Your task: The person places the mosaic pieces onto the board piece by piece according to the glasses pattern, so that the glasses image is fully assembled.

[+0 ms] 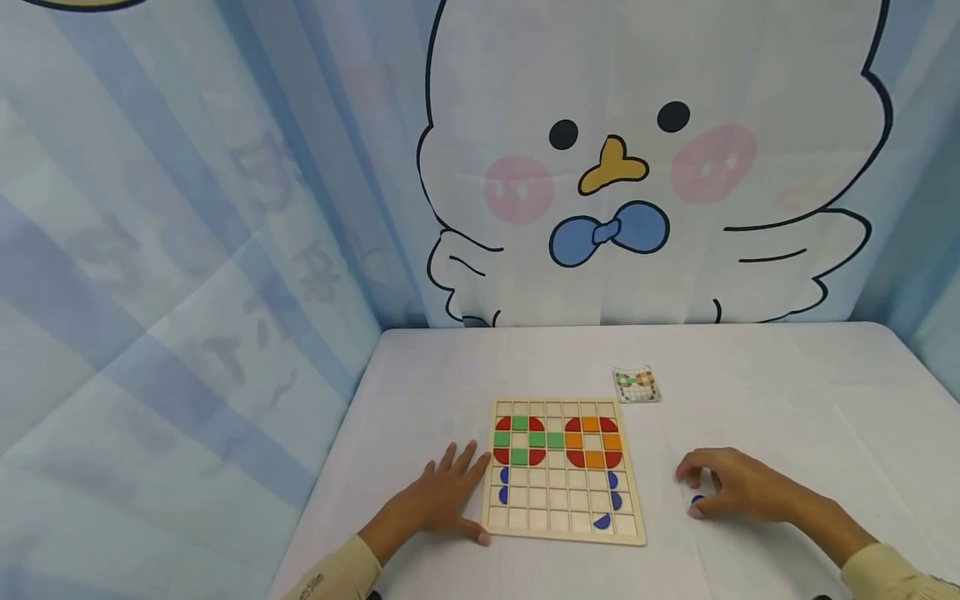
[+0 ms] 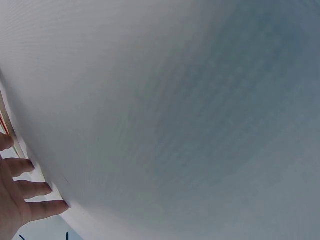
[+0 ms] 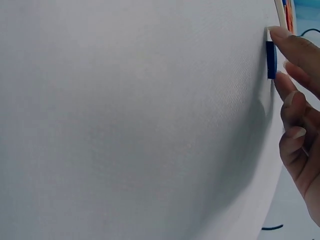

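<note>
A square wooden grid board [image 1: 562,537] lies on the white table, with raised lines dividing it into cells. Red rounded corner tiles, green square tiles [image 1: 555,440] and orange square tiles form two rings in its upper part. Several blue half-circle tiles [image 1: 612,480] sit lower down along both sides, one of them tilted near the bottom right. My left hand [image 1: 448,492] rests with spread fingers at the board's left edge, its thumb by the lower corner. Right of the board, my right hand [image 1: 738,483] pinches a blue half-circle tile [image 3: 271,60] between thumb and fingertips, close to the tabletop.
Behind the board's right corner lies a small pattern card [image 1: 637,385] showing a similar coloured design. A curtain [image 1: 525,283] printed with a cartoon bird hangs at the table's far edge, and another curtain [image 1: 187,333] runs along the left.
</note>
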Action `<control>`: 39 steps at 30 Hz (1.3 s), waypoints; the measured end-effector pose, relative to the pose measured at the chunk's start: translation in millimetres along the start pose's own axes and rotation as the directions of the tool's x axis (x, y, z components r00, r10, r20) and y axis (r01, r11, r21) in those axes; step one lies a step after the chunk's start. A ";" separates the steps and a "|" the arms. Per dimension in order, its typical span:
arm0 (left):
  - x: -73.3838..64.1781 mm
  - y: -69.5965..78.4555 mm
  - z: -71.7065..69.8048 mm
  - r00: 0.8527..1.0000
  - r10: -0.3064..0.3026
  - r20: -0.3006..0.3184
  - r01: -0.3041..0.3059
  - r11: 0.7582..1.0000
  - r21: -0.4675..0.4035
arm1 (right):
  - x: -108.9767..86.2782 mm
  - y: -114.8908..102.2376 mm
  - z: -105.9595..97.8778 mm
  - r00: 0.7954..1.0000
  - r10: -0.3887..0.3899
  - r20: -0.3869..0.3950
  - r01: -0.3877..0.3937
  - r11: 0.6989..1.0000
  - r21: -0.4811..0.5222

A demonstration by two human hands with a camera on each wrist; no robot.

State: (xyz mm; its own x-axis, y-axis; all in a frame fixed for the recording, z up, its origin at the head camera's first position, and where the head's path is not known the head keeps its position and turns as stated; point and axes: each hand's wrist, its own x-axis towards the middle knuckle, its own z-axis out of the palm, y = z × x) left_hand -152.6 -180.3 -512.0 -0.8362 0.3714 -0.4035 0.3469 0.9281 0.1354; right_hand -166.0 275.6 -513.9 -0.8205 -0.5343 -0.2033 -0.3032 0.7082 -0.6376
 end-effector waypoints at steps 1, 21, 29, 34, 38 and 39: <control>-0.1 0.3 -0.3 1.000 0.001 -0.001 -0.001 1.000 0.000 | -0.4 0.4 -0.1 1.000 0.003 -0.009 -0.004 1.000 -0.011; -1.2 0.0 -0.9 1.000 0.013 -0.007 -0.013 1.000 0.025 | -0.5 2.3 -0.9 1.000 -0.003 -0.031 0.003 1.000 -0.023; -1.1 -0.1 -1.5 1.000 0.019 -0.005 -0.019 1.000 0.021 | -2.0 4.1 -1.1 0.999 0.012 -0.032 -0.012 1.000 -0.004; -2.3 -0.1 -1.9 1.000 0.019 -0.004 -0.019 1.000 0.016 | -5.5 7.6 -2.8 1.000 0.012 -0.027 -0.012 1.000 -0.010; -2.7 1.0 -3.0 1.000 0.016 0.001 -0.016 1.000 0.004 | -5.1 12.4 -2.8 0.999 -0.045 -0.009 0.045 0.999 0.012; -2.7 1.2 -3.3 1.000 0.015 0.002 -0.015 1.000 0.001 | -4.8 13.0 -2.8 0.999 -0.054 -0.005 0.054 0.998 0.017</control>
State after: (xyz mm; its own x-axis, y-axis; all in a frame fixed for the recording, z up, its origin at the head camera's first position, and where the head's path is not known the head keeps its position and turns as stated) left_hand -151.3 -180.0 -507.7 -0.8298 0.3856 -0.4033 0.3601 0.9222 0.1409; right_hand -167.3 288.7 -519.2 -0.8053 -0.5696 -0.1646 -0.3393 0.6703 -0.6599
